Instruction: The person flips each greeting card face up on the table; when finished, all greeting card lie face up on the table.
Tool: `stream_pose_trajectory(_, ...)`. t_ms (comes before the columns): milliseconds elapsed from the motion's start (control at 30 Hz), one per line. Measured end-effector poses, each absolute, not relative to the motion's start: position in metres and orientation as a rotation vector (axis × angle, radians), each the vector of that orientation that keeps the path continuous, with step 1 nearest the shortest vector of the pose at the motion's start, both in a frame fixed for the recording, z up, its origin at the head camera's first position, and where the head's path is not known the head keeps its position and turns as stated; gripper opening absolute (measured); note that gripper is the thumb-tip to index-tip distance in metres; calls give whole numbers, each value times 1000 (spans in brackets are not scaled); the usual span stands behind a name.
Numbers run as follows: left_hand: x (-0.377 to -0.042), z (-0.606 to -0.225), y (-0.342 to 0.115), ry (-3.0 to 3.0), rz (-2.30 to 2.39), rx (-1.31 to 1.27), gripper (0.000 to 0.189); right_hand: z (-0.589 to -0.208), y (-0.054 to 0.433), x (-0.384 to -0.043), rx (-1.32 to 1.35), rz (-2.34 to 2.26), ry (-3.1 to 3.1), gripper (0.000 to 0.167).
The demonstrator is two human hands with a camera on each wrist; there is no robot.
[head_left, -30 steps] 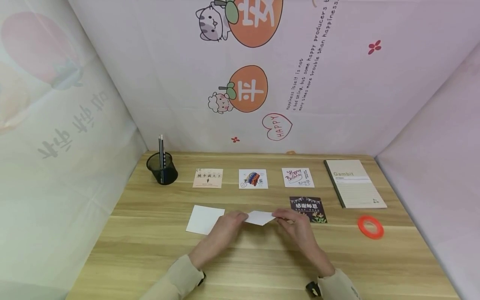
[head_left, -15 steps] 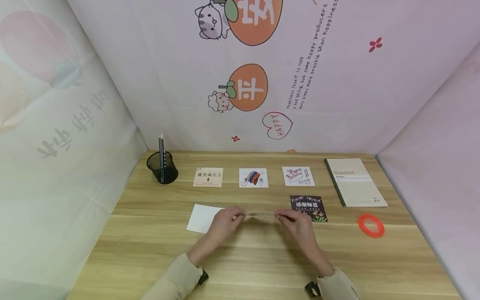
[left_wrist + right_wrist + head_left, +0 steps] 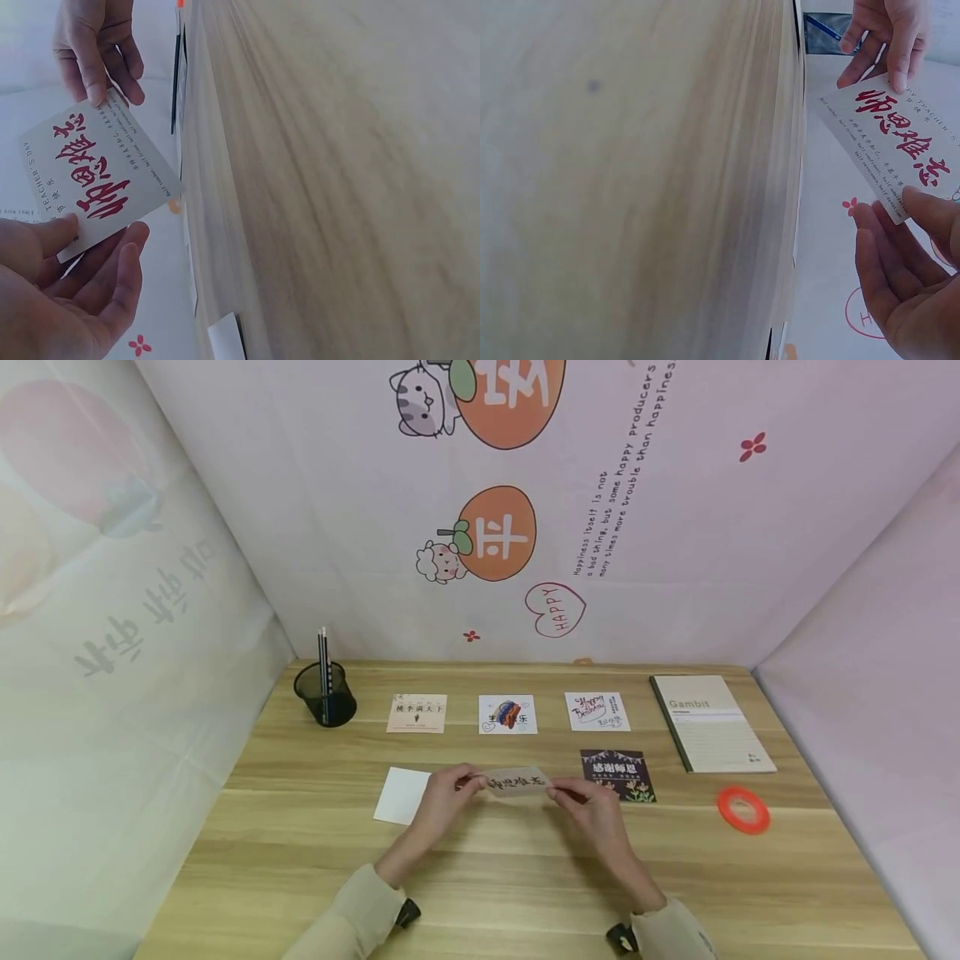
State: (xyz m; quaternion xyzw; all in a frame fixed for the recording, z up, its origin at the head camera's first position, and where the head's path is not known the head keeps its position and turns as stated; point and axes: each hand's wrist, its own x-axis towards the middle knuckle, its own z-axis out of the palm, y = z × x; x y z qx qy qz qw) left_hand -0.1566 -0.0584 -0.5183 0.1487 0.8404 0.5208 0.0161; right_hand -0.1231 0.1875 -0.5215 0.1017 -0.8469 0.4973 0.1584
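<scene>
Between both hands, raised over the middle of the table, is a pale greeting card [image 3: 517, 782] with dark red Chinese lettering. My left hand [image 3: 444, 797] pinches its left edge, thumb on the printed face in the left wrist view, where the card [image 3: 97, 176] also shows "TEACHER'S DAY". The right hand [image 3: 596, 814] pinches the opposite edge between thumb and fingers. In the head view the card's printed side tilts up toward me. A blank white card [image 3: 402, 795] lies beside the left hand, partly covered by it. Beyond the right hand lies a dark card [image 3: 619, 775] with flowers.
Along the back lie a cream card [image 3: 416, 714], a card with a colourful drawing [image 3: 507, 715] and a "Happy Birthday" card [image 3: 597, 712]. A black mesh pen cup [image 3: 326, 697] holding pencils stands back left. At right are a notebook [image 3: 712, 724] and a red tape roll [image 3: 743, 810].
The held card has turned from its blank white side, through edge-on, to its printed side. Both hands keep their pinch, and the left has shifted slightly away from me and leftward.
</scene>
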Motion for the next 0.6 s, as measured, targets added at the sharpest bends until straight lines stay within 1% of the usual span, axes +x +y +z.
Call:
stream_pose_trajectory(233,-157,-517,-56,2547,1745,365,21,-521,183,-123,270,1328,-2454,17)
stream_pose_trajectory(433,-158,-524,-52,2497,1788,252,36,-521,180,-123,135,1419,-2473,21)
stream_pose_trajectory(600,-156,-524,-51,2491,1777,229,47,-521,178,-125,9,1509,-2480,22)
